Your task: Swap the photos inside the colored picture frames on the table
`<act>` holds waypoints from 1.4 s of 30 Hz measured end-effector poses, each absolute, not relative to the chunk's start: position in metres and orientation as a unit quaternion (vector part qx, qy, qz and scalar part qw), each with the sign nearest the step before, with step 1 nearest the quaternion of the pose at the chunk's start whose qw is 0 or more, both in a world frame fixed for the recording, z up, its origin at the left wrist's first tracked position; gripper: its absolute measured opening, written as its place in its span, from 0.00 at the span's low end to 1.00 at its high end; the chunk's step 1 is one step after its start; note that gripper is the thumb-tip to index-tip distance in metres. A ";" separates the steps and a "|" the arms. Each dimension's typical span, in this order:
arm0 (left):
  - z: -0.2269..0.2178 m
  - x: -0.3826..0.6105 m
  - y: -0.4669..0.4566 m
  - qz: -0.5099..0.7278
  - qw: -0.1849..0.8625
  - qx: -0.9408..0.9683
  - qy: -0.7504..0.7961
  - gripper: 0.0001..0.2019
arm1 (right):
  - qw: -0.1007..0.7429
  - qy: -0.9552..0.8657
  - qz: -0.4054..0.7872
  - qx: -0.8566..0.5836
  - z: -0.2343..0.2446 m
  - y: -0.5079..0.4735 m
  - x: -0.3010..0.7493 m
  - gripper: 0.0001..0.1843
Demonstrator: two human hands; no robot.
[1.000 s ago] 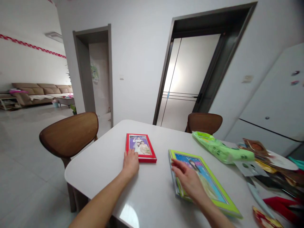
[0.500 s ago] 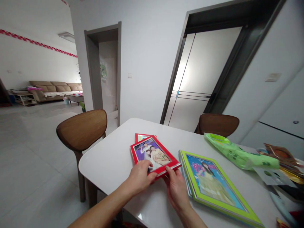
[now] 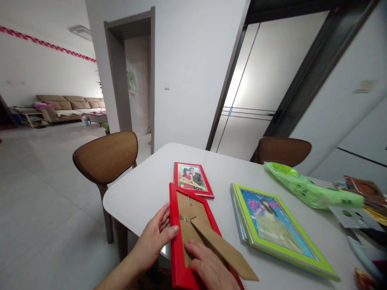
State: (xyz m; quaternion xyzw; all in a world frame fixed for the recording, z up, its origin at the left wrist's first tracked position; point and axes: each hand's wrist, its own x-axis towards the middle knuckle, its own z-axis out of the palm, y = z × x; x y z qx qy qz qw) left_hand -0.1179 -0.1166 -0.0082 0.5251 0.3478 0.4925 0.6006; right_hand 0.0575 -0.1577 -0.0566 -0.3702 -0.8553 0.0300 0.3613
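Note:
I hold a red photo frame turned face down, its brown cardboard back and folding stand facing up. My left hand grips its left edge, thumb on the red border. My right hand presses on the cardboard back near the stand. A second red frame with a couple's photo lies flat on the white table just beyond. A larger green frame lies to the right.
A green plastic packet and a pile of papers and wrappers sit at the right. Two brown wooden chairs stand at the table's left and far side. Doorways open behind.
The top red frame was lifted off the other one, drawn toward me and flipped face down. The second red frame now lies uncovered. My right hand moved from the frame's lower edge onto its back.

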 end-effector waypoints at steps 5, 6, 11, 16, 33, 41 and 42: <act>-0.039 -0.129 -0.110 0.406 0.433 0.638 0.491 0.30 | 0.274 -0.911 -0.060 -0.302 -0.091 -0.143 0.046 0.14; -0.042 -0.130 -0.109 0.373 0.390 0.656 0.528 0.31 | 0.269 -0.912 -0.058 -0.305 -0.094 -0.141 0.044 0.13; -0.054 -0.128 -0.108 0.276 0.246 0.724 0.582 0.31 | 0.263 -0.904 -0.010 -0.338 -0.092 -0.138 0.036 0.13; -0.062 -0.125 -0.109 0.259 0.190 0.744 0.586 0.30 | 0.266 -0.910 0.050 -0.314 -0.060 -0.146 0.040 0.22; -0.057 -0.125 -0.111 0.232 0.172 0.757 0.586 0.27 | 0.143 -0.805 0.134 -0.561 -0.032 -0.103 0.095 0.11; -0.056 -0.125 -0.110 0.223 0.164 0.766 0.580 0.26 | 0.140 -0.788 0.071 -0.595 -0.043 -0.067 0.093 0.12; -0.056 -0.125 -0.110 0.223 0.163 0.766 0.581 0.26 | 0.140 -0.787 0.066 -0.597 -0.045 -0.066 0.093 0.12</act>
